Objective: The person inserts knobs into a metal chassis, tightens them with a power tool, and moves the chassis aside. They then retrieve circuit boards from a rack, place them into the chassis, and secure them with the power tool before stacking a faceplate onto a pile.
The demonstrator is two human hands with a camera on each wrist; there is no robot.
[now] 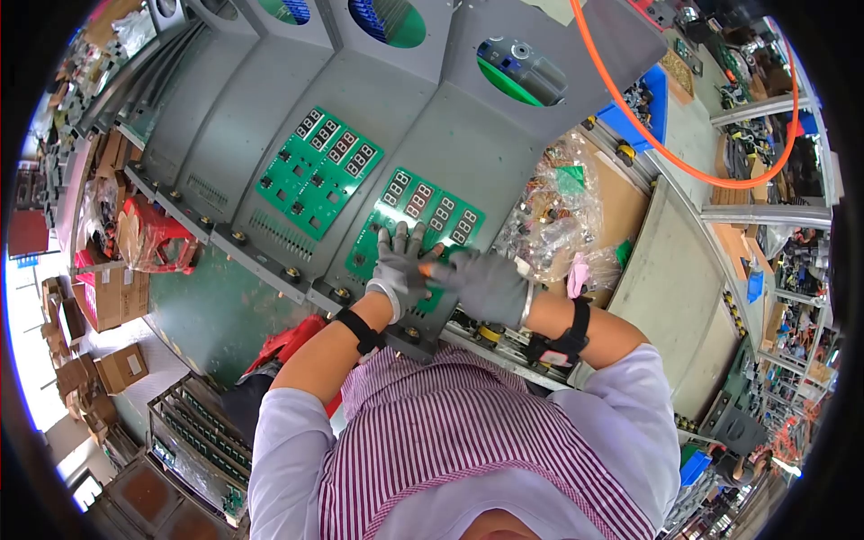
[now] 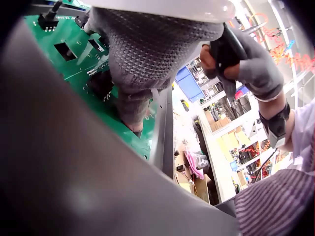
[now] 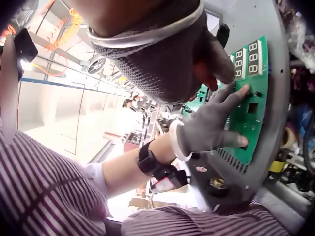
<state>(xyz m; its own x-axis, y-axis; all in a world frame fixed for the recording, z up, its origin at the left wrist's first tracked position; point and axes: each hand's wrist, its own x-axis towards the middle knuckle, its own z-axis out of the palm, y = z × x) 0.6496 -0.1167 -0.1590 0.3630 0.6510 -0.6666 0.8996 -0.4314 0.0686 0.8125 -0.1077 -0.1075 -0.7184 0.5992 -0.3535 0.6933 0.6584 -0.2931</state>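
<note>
My gloved left hand (image 1: pixel 400 265) rests on a green circuit board (image 1: pixel 459 219) with black digit displays, its fingers spread across the lower part. That board lies on a grey metal panel (image 1: pixel 481 126). Just to the right, my gloved right hand (image 1: pixel 489 286) is raised near the left one, blurred in the head view. Its fingers curl round a black tool (image 2: pixel 231 46), whose working end is hidden. In the right wrist view the tool's black end (image 3: pixel 223 34) sticks out past the fingers. A second display board (image 1: pixel 319 171) lies on the panel to the left.
Clear plastic bags of small parts (image 1: pixel 553 216) lie right of the panel. An orange hose (image 1: pixel 630 117) loops overhead at the right. A blue bin (image 1: pixel 643 108) stands at the back right, and yellow-and-black fittings (image 1: pixel 292 273) line the panel's near edge.
</note>
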